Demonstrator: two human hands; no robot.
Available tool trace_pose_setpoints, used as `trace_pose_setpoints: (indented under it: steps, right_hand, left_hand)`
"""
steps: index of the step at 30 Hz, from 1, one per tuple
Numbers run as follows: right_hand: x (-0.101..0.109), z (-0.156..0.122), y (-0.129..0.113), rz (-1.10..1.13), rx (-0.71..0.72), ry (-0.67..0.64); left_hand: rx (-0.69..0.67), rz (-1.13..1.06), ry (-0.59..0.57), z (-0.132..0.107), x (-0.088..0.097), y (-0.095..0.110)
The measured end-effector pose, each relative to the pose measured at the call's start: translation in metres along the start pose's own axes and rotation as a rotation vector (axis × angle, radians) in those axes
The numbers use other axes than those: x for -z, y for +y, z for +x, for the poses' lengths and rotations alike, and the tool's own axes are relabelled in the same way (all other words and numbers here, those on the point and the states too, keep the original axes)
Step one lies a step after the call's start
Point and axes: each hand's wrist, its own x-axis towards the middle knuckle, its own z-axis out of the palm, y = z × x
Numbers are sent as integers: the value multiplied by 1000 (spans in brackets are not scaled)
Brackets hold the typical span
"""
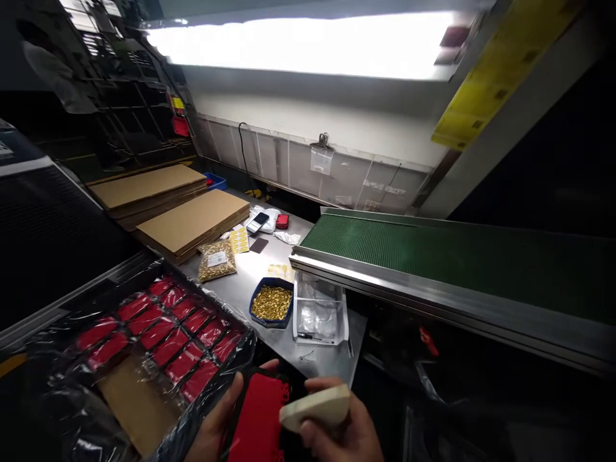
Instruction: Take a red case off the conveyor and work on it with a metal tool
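At the bottom middle, my left hand is closed around a red plastic part with black edges. My right hand grips a pale, cream-coloured block with a rounded end, held close to the red part's right side. Whether the block touches the part I cannot tell. To the left, a box lined with clear plastic holds several similar red parts in rows, with bare brown cardboard at its near end. Beyond my hands stands a dark blue tray of small gold-coloured pieces.
A white tray with clear bags sits beside the blue one. A green conveyor belt runs off right. Cardboard stacks, a bag of gold pieces and a phone lie farther back. A person stands at far left.
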Motion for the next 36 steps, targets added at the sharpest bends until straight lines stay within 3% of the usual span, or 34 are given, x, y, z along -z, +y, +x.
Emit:
trace_pose_setpoints:
  steps: [2, 5, 11, 13, 26, 31, 34, 36]
  right_hand:
    - [-23, -3, -22, -165, 156, -91]
    - [-42, -5, -35, -412, 336, -202]
    - [-72, -17, -40, -498, 362, -22]
    - [-76, -21, -41, -507, 371, -15]
    - [-41, -11, -38, -502, 506, -163]
    - [-40, -9, -49, -471, 486, -145]
    - [-35, -9, -51, -398, 486, -115]
    - [-21, -7, -37, -323, 457, -68]
  left_hand:
    - [40, 0, -27, -9, -2, 11]
    - [72, 15, -28, -21, -3, 28]
    - [152, 0, -85, -30, 8, 48]
    - [188, -15, -68, -30, 8, 49]
    - [20, 52, 69, -38, -21, 23]
    - [-21, 71, 131, -27, -13, 12]
    - [-6, 76, 89, -20, -3, 5]
    - [-37, 58, 35, -19, 1, 2]
